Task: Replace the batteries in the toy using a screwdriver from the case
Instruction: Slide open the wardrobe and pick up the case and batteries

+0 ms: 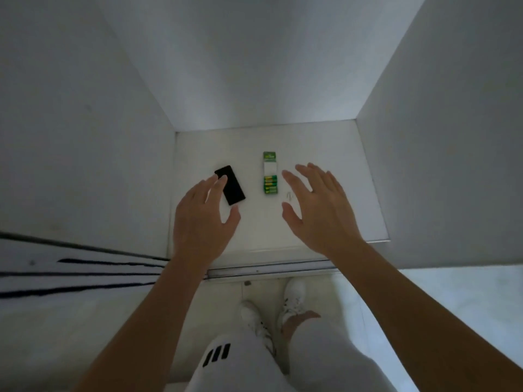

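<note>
A flat black rectangular case (232, 188) lies tilted on the white surface (325, 142), left of centre. A green pack of batteries (270, 173) lies lengthwise at the centre, with several green cells showing at its near end. My left hand (202, 219) hovers over the near end of the black case with fingers spread, holding nothing. My right hand (319, 205) hovers to the right of the battery pack, fingers straight and spread, also with nothing in it. No toy is visible in this view.
White walls enclose the surface on the left, back and right. A small faint clear object (289, 196) lies beside my right hand. A metal rail (268, 269) runs along the front edge. Below are my legs and white shoes (293, 301). A striped cloth (70, 273) lies at left.
</note>
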